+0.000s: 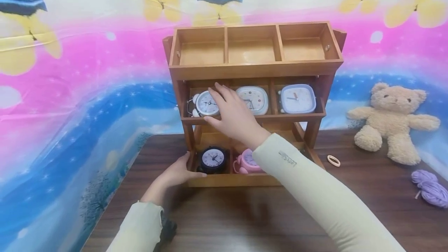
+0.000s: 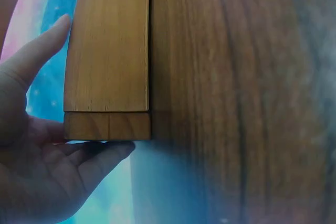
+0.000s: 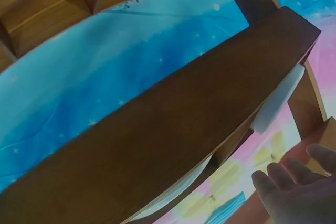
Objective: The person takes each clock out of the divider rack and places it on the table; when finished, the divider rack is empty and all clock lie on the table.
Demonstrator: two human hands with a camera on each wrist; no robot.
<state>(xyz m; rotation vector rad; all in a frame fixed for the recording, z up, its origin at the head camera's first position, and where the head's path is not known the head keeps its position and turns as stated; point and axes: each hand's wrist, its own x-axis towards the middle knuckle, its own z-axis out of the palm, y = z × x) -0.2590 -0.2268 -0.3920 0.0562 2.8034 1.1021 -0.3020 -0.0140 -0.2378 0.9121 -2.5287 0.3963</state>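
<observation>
1. White twin-bell clock (image 1: 205, 103) sat in the wooden rack (image 1: 257, 72), middle tier, left slot, bells pointing left, long axis sideways.
2. Right hand (image 1: 235, 116) angled up-left over it, fingers straightish, slightly spread; couldn't tell contact.
3. Left hand (image 1: 176, 174) gripped the rack's bottom corner.

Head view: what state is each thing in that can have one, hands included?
Wooden rack: standing upright
White twin-bell alarm clock: sideways, bells left, partly covered
Pale-rimmed clock: face outward, partly covered
Blue-rimmed clock: face outward, uncovered
Black alarm clock: face outward
Pink alarm clock: partly covered
Teddy bear: sitting up
Purple yarn: bundled
Beige ring: lying flat
Left hand: gripping rack's lower left corner
Right hand: fingers extended
</observation>
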